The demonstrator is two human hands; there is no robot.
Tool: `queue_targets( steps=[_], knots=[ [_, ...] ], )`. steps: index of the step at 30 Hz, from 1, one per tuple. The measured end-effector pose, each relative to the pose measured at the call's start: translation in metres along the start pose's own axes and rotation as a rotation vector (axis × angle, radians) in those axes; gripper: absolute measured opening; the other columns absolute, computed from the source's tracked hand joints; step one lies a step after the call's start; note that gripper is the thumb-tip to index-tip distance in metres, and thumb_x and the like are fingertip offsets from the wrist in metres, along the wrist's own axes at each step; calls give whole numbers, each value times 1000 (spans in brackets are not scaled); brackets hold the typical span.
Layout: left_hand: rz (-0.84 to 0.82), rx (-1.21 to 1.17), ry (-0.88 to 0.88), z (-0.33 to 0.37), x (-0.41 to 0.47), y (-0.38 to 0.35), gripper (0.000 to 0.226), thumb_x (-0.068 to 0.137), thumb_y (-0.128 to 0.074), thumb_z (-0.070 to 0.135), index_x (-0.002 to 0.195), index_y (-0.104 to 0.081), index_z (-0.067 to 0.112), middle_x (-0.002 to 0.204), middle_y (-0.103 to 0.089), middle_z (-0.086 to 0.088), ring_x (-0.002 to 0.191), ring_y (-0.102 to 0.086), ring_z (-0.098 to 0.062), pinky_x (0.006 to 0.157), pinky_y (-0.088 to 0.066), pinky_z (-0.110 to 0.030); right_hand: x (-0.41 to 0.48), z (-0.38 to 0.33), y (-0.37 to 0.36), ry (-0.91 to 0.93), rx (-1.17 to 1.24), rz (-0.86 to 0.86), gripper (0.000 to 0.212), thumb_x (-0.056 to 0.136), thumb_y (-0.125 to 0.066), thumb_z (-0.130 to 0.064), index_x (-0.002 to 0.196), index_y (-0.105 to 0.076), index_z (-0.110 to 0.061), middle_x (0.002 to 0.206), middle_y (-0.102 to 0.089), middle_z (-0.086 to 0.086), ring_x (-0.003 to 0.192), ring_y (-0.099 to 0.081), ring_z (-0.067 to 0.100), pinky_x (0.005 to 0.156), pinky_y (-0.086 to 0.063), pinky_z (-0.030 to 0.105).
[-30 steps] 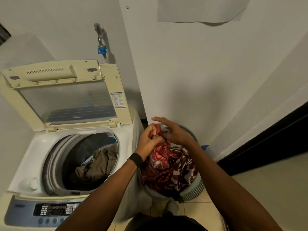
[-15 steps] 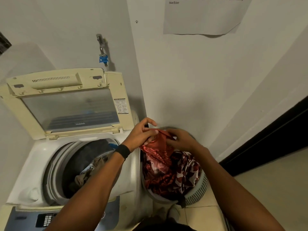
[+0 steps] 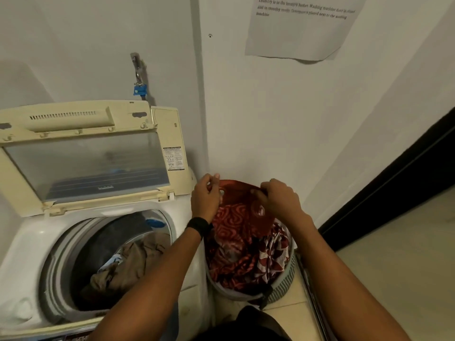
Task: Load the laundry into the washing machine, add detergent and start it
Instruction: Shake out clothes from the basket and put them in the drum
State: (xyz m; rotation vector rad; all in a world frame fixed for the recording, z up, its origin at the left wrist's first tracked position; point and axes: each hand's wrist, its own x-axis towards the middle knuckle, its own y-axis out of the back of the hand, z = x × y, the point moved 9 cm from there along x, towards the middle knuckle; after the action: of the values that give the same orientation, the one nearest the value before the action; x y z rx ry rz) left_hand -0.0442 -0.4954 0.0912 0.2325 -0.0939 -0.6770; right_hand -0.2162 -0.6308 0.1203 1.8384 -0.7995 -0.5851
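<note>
Clearly, our left hand [image 3: 205,203] and right hand [image 3: 283,201] pinch the red patterned garment [image 3: 236,219] mid-frame, whose tail may snag the grey striped basket [image 3: 280,292].

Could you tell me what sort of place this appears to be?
Most likely a small home laundry corner: a top-loading washing machine stands open against the wall, a tap is fixed to the wall above it, and a laundry basket of red patterned clothes sits on the floor beside it.

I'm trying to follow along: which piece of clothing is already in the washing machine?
The brown garment, lying in the drum. The red patterned clothes sit in the basket, where the left hand and right hand pinch the top red piece.
</note>
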Motion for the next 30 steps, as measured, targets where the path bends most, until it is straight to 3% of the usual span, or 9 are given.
queue_targets(
  steps=[5, 8, 12, 15, 19, 21, 23, 27, 30],
  knots=[
    [-39, -147, 38, 6, -15, -13, 32, 107, -49, 43, 101, -60, 14, 72, -71, 0, 68, -68, -12, 73, -56, -32, 1, -10, -10, -159, 372, -93, 50, 101, -58, -43, 69, -60, -4, 58, -56, 2, 52, -51, 15, 54, -39, 28],
    [-134, -85, -29, 6, -29, -27, 33, 99, -52, 62, 115, -57, 34, 90, -75, 5, 87, -73, -11, 83, -62, -40, 0, -19, -18, -213, 567, -67, 49, 102, -55, -43, 86, -68, 2, 67, -63, 9, 61, -60, 22, 62, -51, 33],
    [-180, -60, -20, -6, -34, -31, 52, 89, -49, 81, 127, -49, 46, 112, -75, 7, 100, -74, -14, 86, -63, -47, -8, -34, -23, -120, 728, -112, 31, 104, -51, -31, 106, -74, -10, 95, -75, 12, 91, -72, 31, 87, -61, 47],
    [-185, -178, 25, -2, -35, -28, 43, 97, -59, 60, 133, -50, 37, 115, -76, 2, 104, -74, -14, 91, -62, -43, -15, -48, -19, 10, 697, -156, 31, 103, -47, -19, 122, -71, -19, 109, -74, 0, 98, -71, 16, 86, -60, 31],
    [-180, -313, 21, 14, -28, -22, 25, 107, -54, 18, 132, -52, 18, 114, -70, 6, 100, -73, -8, 79, -60, -26, -22, -40, -27, 57, 518, -209, 27, 92, -63, -18, 116, -54, -23, 105, -68, -1, 87, -68, 15, 71, -60, 26],
    [-190, -340, 41, 19, -24, -21, 21, 107, -53, 17, 129, -53, 18, 112, -70, 1, 96, -73, -11, 78, -60, -29, -25, -36, -42, 98, 284, -331, 40, 85, -68, -22, 124, -58, -23, 107, -68, -3, 88, -65, 10, 72, -54, 17],
    [-185, -364, 60, 16, -18, -17, 17, 108, -53, 21, 125, -55, 20, 110, -71, -5, 96, -71, -18, 80, -60, -34, -25, -28, -59, 137, 76, -418, 52, 83, -67, -37, 135, -62, -32, 113, -70, -6, 101, -65, 13, 87, -55, 28],
    [-176, -368, 44, 13, -3, -4, 16, 106, -53, 37, 120, -58, 29, 123, -66, -9, 111, -67, -26, 93, -59, -42, -24, -32, -43, 228, -174, -364, 33, 96, -63, -40, 128, -66, -36, 119, -70, -10, 113, -60, 16, 99, -40, 36],
    [-189, -280, 26, 19, 6, 6, 21, 108, -49, 37, 120, -55, 21, 102, -66, -1, 92, -65, -17, 81, -56, -31, -27, -59, -17, 414, -158, -303, 26, 100, -64, -31, 125, -71, -26, 113, -68, -16, 92, -53, 6, 94, -41, 26]
  ],
)
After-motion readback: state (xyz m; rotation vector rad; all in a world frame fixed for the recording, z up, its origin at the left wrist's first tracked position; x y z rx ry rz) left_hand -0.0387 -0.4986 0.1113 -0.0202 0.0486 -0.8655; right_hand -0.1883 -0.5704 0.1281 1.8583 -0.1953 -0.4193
